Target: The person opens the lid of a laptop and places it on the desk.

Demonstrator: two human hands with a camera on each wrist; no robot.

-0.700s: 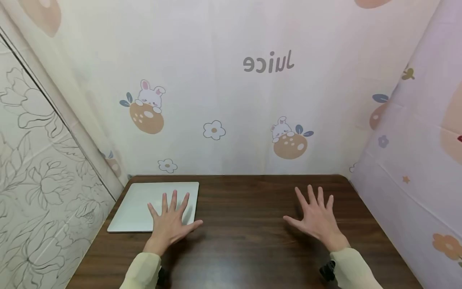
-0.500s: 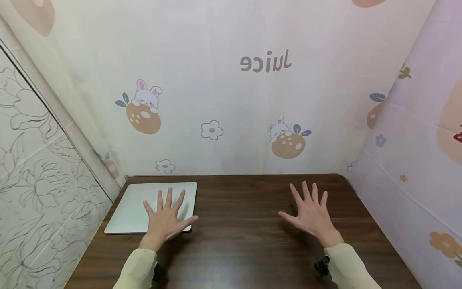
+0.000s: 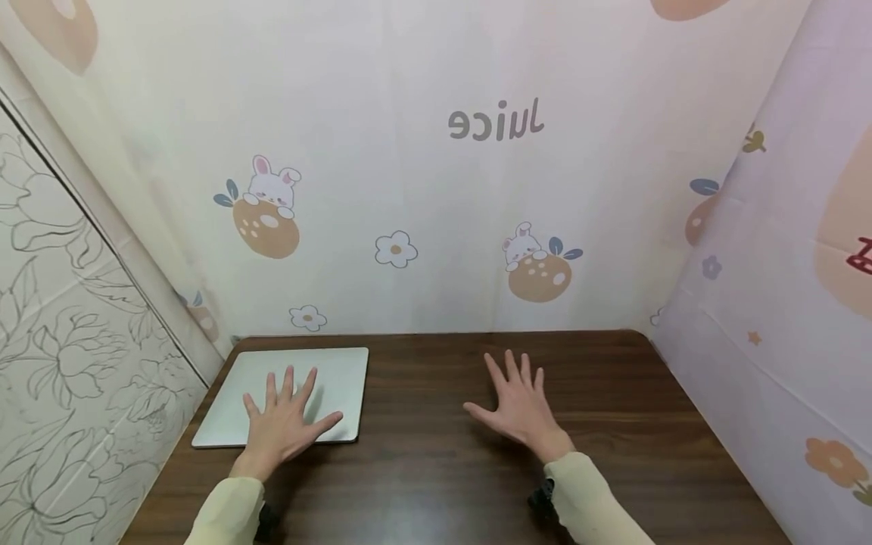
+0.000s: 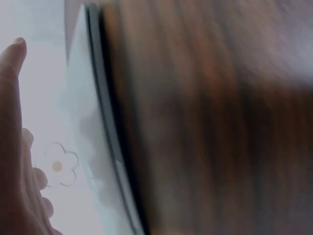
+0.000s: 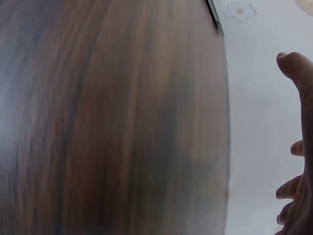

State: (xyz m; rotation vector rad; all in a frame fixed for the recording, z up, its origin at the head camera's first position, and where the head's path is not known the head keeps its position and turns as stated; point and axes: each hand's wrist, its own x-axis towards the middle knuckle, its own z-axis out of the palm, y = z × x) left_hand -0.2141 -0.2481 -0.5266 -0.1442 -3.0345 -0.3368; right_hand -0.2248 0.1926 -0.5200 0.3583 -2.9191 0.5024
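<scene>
A thin, pale silver closed laptop [image 3: 327, 378] with rounded corners lies flat at the back left of the brown wooden table [image 3: 422, 424]. Fingers spread, my left hand [image 3: 281, 425] hovers over the laptop's front edge and holds nothing. In the left wrist view, its thumb [image 4: 12, 58] stands apart from the laptop's layered edge [image 4: 110, 117]. My right hand [image 3: 523, 409] is spread over the bare wood to the right of the laptop, also holding nothing. The right wrist view has its thumb [image 5: 296, 68] and the tips of some other fingers along the right border.
A white curtain [image 3: 436, 189] printed with rabbits, fruit and flowers hangs right behind the table. Another patterned cloth [image 3: 770, 303] closes off the right side, and a panel with line-drawn flowers [image 3: 68, 341] the left. Dark wrist cameras sit below both sleeves.
My right hand has swept left towards the table's middle. My left hand has shifted left over the laptop. The head view has turned slightly; the laptop stays put on the table.
</scene>
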